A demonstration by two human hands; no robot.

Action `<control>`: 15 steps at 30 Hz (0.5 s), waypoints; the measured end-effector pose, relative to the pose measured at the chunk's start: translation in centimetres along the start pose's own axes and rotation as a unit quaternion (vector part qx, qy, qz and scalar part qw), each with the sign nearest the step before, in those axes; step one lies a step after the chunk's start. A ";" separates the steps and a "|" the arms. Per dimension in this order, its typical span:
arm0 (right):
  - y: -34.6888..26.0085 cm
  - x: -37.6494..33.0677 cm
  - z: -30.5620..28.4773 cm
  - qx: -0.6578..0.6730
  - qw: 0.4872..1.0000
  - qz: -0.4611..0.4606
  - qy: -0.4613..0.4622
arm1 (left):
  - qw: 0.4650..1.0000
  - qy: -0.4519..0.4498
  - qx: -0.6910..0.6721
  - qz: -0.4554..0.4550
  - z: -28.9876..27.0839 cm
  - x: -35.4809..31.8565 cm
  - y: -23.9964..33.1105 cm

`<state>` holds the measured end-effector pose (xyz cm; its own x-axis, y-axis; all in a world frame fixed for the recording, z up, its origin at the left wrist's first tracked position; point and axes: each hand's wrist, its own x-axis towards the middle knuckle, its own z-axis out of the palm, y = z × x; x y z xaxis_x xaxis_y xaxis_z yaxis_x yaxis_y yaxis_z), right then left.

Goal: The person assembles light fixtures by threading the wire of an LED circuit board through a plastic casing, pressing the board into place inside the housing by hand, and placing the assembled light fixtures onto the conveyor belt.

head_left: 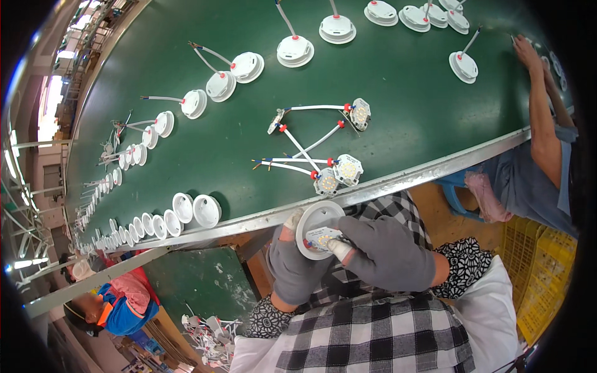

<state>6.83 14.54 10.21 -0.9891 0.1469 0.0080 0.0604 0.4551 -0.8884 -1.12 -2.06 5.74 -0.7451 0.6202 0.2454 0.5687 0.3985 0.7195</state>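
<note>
Close to my body, just off the table edge, my left hand (293, 264) is closed around a white round lamp housing (321, 212), its open side turned up. My right hand (388, 252) pinches a small white LED board (318, 236) partly inside that housing. Both hands wear grey fingerless gloves with white wraps on some fingertips. Beyond them on the green table lie several LED boards with white cables, among them one board (348, 170) near the edge and another (360, 115) farther back. Their cables carry red grommets and cross one another.
A row of empty white housings (206, 211) runs along the table's left edge. Lamps with cables, such as one lamp (295, 51), curve across the green table (398, 87). A co-worker's arm (542, 124) reaches in at right, by yellow crates (541, 267). Another person (127, 308) sits at lower left.
</note>
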 end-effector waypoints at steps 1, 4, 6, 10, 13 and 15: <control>0.1 -0.1 0.2 0.000 1.000 0.004 0.003 | 1.000 -0.004 -0.002 0.002 -0.2 0.1 -0.2; 0.4 0.1 0.2 -0.147 0.987 -0.051 0.043 | 0.978 -0.125 -0.127 -0.106 -0.8 0.6 -0.1; 0.4 1.4 -0.9 -0.127 0.978 -0.119 0.113 | 0.946 -0.090 -0.253 -0.182 -0.8 0.3 0.8; 0.2 1.4 0.0 -0.148 0.982 -0.105 0.046 | 0.925 -0.111 -0.303 -0.200 -0.1 0.0 0.6; 0.4 0.9 0.1 -0.144 0.982 -0.097 0.070 | 0.979 -0.116 -0.161 -0.045 -0.9 0.3 0.4; 0.2 0.9 -0.2 -0.159 0.981 -0.086 0.064 | 0.971 -0.203 -0.114 -0.060 -2.7 0.8 -0.8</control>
<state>5.97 14.94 10.08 -0.9649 0.1433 0.2203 -0.0468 0.7309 -0.6809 -3.14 -3.68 7.13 -0.5766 0.8120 -0.0910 0.3610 0.3531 0.8631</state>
